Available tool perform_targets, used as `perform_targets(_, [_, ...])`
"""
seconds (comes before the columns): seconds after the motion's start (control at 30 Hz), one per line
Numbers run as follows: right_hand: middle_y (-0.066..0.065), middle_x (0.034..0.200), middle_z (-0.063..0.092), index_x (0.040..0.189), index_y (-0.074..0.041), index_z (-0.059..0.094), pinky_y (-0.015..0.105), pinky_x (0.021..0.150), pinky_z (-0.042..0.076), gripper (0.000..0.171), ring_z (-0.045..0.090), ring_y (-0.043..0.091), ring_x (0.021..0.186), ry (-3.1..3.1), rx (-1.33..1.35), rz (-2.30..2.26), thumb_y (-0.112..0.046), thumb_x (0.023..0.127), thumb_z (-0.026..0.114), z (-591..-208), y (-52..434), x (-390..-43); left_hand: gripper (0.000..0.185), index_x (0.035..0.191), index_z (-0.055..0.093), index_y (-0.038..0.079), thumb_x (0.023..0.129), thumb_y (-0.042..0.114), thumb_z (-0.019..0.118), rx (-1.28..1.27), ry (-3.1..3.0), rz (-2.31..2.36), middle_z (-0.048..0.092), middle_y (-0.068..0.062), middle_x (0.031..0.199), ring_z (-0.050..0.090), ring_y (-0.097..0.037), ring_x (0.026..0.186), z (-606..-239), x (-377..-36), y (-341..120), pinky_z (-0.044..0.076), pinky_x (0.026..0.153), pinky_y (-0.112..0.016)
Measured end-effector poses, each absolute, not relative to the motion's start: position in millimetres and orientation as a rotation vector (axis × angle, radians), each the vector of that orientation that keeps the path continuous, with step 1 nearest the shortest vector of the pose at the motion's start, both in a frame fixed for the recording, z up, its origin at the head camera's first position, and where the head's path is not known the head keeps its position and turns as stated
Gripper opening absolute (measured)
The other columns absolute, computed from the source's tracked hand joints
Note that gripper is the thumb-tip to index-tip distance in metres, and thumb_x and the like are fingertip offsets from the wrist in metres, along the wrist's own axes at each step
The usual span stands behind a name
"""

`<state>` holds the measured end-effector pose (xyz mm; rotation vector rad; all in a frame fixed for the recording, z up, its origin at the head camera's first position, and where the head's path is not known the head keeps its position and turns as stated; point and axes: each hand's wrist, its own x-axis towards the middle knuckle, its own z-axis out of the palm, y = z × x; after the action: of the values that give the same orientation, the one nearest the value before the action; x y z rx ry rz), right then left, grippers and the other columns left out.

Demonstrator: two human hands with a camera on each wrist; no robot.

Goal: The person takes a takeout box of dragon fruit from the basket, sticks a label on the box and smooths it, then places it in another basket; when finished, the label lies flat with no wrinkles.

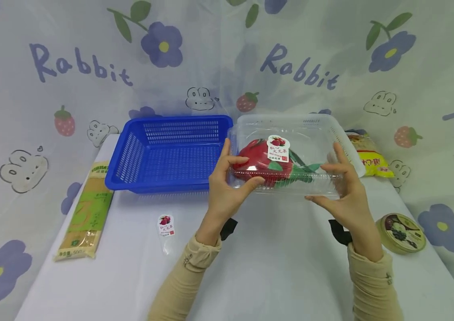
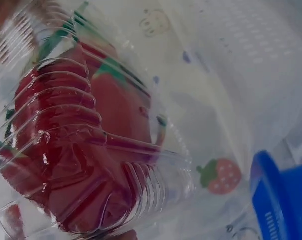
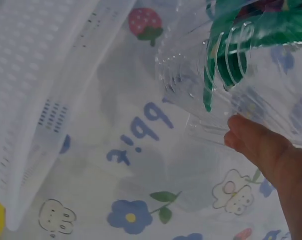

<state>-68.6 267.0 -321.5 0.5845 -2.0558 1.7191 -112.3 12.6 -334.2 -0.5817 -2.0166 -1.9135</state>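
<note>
Both hands hold a clear plastic clamshell box (image 1: pixel 315 185) up in front of the white basket. My left hand (image 1: pixel 228 189) grips its left end, thumb on the near side; my right hand (image 1: pixel 345 189) grips the right end the same way. Inside lies a red dragon fruit (image 1: pixel 260 160) with green leaf tips, toward the box's left. A white dragon fruit label (image 1: pixel 278 149) sits on the lid. The left wrist view shows the fruit (image 2: pixel 80 150) through the ribbed plastic, and the right wrist view shows fingers (image 3: pixel 256 137) at the box's edge.
A blue basket (image 1: pixel 168 187) stands at left beside the white basket (image 1: pixel 345 138). Left of them lies a noodle packet (image 1: pixel 88 209). A second label on clear backing (image 1: pixel 166 226) lies on the white table (image 1: pixel 275 267). At right are a yellow packet (image 1: pixel 371 156) and a round tin (image 1: pixel 403 232).
</note>
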Motion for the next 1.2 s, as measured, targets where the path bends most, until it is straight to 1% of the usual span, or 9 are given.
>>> perform_targets(0.07, [0.013, 0.162, 0.018, 0.115, 0.01, 0.054, 0.016, 0.101, 0.045, 0.058, 0.02, 0.04, 0.148, -2.031, 0.54, 1.747, 0.029, 0.063, 0.072, -324, 275, -81, 0.046, 0.112, 0.06, 0.007, 0.079, 0.031, 0.081, -0.571, -2.044, -1.922, 0.02, -0.007, 0.162, 0.02, -0.027, 0.15, -337, -121, 22, 0.036, 0.112, -0.047])
perform_targets(0.13, [0.011, 0.161, 0.024, 0.111, 0.008, 0.058, 0.016, 0.101, 0.045, 0.052, 0.023, 0.039, 0.147, -1.995, 0.494, 1.777, 0.027, 0.064, 0.073, -328, 283, -92, 0.045, 0.115, 0.059, 0.009, 0.079, 0.021, 0.081, -0.572, -2.079, -1.92, 0.017, -0.007, 0.163, 0.018, -0.027, 0.15, -341, -128, 31, 0.037, 0.112, -0.047])
perform_targets(0.23, [0.009, 0.158, 0.032, 0.106, 0.003, 0.064, 0.016, 0.1, 0.046, 0.048, 0.03, 0.034, 0.146, -1.926, 0.471, 1.832, 0.022, 0.064, 0.077, -332, 294, -103, 0.05, 0.125, 0.054, 0.012, 0.083, 0.023, 0.078, -0.612, -2.119, -1.883, 0.014, -0.01, 0.164, 0.017, -0.029, 0.151, -349, -137, 40, 0.037, 0.112, -0.047])
perform_targets(0.43, [0.008, 0.156, 0.036, 0.104, 0.002, 0.065, 0.017, 0.1, 0.046, 0.049, 0.037, 0.029, 0.143, -1.887, 0.366, 1.866, 0.025, 0.062, 0.076, -332, 308, -119, 0.081, 0.151, 0.026, 0.01, 0.093, 0.062, 0.046, -0.724, -2.14, -1.75, 0.016, -0.01, 0.163, 0.025, -0.027, 0.149, -368, -144, 47, 0.029, 0.118, -0.046])
perform_targets(0.57, [0.008, 0.156, 0.036, 0.104, 0.001, 0.064, 0.014, 0.098, 0.046, 0.051, 0.045, 0.022, 0.136, -1.908, 0.229, 1.788, 0.029, 0.062, 0.072, -331, 316, -134, 0.083, 0.155, 0.015, 0.007, 0.096, 0.064, 0.033, -0.734, -2.195, -1.698, 0.016, -0.011, 0.163, 0.031, -0.03, 0.146, -380, -143, 52, 0.029, 0.118, -0.047])
perform_targets(0.73, [0.003, 0.156, 0.037, 0.105, -0.006, 0.065, 0.01, 0.087, 0.05, 0.051, 0.044, 0.019, 0.138, -1.938, 0.067, 1.726, 0.024, 0.064, 0.074, -338, 323, -153, 0.07, 0.152, 0.024, 0.004, 0.101, 0.048, 0.041, -0.605, -2.382, -1.553, 0.024, -0.015, 0.16, 0.028, -0.032, 0.147, -394, -134, 58, 0.028, 0.118, -0.05])
perform_targets(0.8, [0.002, 0.156, 0.036, 0.106, -0.009, 0.066, 0.01, 0.088, 0.049, 0.05, 0.039, 0.021, 0.142, -1.951, 0.033, 1.727, 0.021, 0.066, 0.075, -343, 325, -161, 0.066, 0.15, 0.029, 0.002, 0.101, 0.043, 0.045, -0.552, -2.445, -1.476, 0.028, -0.019, 0.158, 0.029, -0.034, 0.146, -399, -130, 61, 0.028, 0.117, -0.051])
perform_targets(1.0, [0.001, 0.16, 0.029, 0.108, -0.013, 0.065, 0.03, 0.114, 0.037, 0.048, 0.028, 0.022, 0.148, -2.039, -0.006, 1.716, 0.015, 0.071, 0.076, -359, 324, -183, 0.063, 0.149, 0.032, 0.002, 0.1, 0.037, 0.049, -0.471, -2.551, -1.41, 0.028, -0.023, 0.156, 0.024, -0.039, 0.147, -406, -123, 65, 0.025, 0.118, -0.053])
perform_targets(1.2, [0.004, 0.161, 0.026, 0.109, -0.017, 0.065, 0.045, 0.119, 0.027, 0.051, 0.023, 0.023, 0.149, -2.161, -0.006, 1.726, 0.015, 0.071, 0.075, -375, 325, -196, 0.064, 0.148, 0.033, 0.001, 0.099, 0.037, 0.051, -0.442, -2.613, -1.363, 0.027, -0.022, 0.157, 0.018, -0.038, 0.149, -410, -113, 64, 0.023, 0.119, -0.053])
